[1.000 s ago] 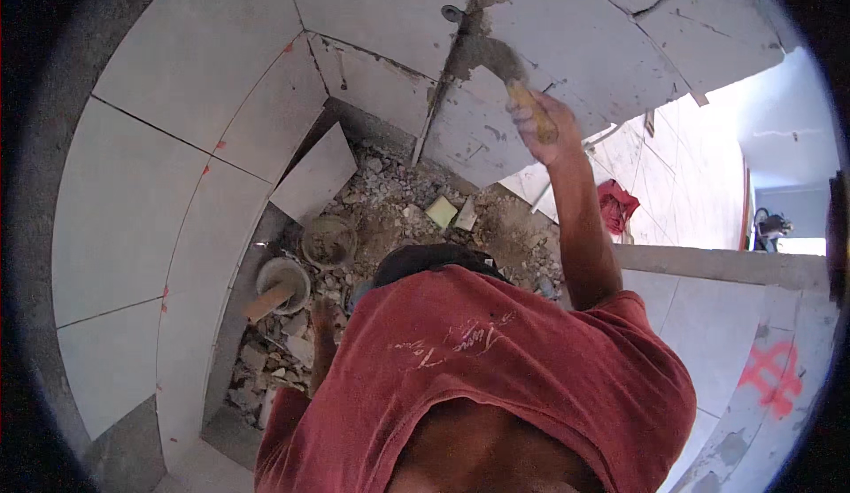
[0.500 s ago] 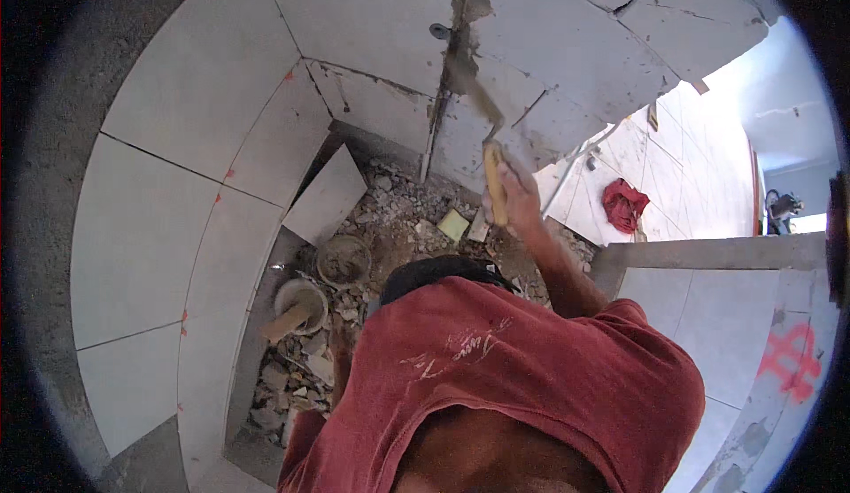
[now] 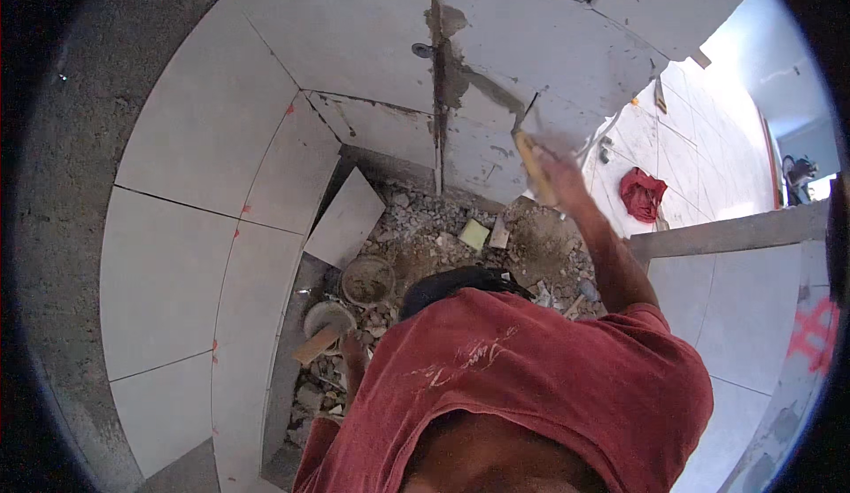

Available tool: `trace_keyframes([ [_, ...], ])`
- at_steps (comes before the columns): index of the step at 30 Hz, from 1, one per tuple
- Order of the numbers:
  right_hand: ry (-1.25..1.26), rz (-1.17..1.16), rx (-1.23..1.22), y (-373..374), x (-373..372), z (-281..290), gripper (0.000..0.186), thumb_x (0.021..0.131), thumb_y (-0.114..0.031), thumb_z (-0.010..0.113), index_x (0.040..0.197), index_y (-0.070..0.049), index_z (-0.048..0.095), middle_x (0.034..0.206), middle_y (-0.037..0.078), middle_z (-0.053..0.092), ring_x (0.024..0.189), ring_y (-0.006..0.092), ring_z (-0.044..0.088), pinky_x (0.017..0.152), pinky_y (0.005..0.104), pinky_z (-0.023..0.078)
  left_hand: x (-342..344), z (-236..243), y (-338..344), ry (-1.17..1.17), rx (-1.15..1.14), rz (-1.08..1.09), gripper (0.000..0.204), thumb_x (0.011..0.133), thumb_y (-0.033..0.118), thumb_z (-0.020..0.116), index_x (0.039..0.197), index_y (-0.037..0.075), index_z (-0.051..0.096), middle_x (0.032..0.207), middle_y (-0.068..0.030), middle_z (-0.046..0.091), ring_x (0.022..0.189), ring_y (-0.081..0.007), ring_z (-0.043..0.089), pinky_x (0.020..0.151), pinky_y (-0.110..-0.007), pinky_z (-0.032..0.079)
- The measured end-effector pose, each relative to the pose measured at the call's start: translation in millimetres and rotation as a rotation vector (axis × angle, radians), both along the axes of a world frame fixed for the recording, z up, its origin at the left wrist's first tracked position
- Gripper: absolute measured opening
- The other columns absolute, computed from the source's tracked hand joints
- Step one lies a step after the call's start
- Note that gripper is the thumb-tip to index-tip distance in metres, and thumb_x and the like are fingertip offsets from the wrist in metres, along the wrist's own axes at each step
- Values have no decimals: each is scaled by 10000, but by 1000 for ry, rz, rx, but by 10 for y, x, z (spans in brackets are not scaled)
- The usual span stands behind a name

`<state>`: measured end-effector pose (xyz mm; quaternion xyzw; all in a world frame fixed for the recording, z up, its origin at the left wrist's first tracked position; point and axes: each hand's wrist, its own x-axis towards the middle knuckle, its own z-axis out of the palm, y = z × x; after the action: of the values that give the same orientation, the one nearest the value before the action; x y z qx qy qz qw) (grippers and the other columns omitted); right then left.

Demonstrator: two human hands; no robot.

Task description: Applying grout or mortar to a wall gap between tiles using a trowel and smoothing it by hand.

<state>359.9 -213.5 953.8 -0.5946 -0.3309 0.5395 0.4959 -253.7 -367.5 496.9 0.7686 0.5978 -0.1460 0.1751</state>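
Observation:
My right hand [image 3: 562, 179] is wrapped round the yellowish handle of a trowel [image 3: 534, 170]. The trowel's grey blade reaches up and left over the tiled wall [image 3: 531, 28], beside a wet grey mortar patch [image 3: 454, 73] along a vertical joint. Low on the left, my left hand [image 3: 353, 351] shows only in part next to a pale bucket [image 3: 310, 320], the rest hidden by my red shirt; its fingers cannot be made out. A wooden piece [image 3: 317, 345] sticks out of that bucket. Just beyond stands a round tub [image 3: 343, 282] with greyish-brown material inside.
Rubble [image 3: 416, 214] covers the floor below the wall. A loose tile [image 3: 345, 217] leans in the corner, and a small yellow-green block [image 3: 474, 234] lies among the debris. At right are a low ledge [image 3: 726, 233] and a red cloth or bag [image 3: 642, 194] on light floor tiles.
My right hand and the trowel have moved right, away from the vertical joint. The view has shifted slightly, so the buckets and the wall sit elsewhere in the picture.

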Motion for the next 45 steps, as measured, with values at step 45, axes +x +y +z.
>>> trace_keyframes([
  [45,-749,263,451,31,-439,-895,494,791,-238,593,1192,3,433,1057,224,546,935,308,569,790,380,448,336,214,-165,-988,-175,929,280,886,175,462,1112,16,504,955,-126,587,863,-236,568,710,-385,449],
])
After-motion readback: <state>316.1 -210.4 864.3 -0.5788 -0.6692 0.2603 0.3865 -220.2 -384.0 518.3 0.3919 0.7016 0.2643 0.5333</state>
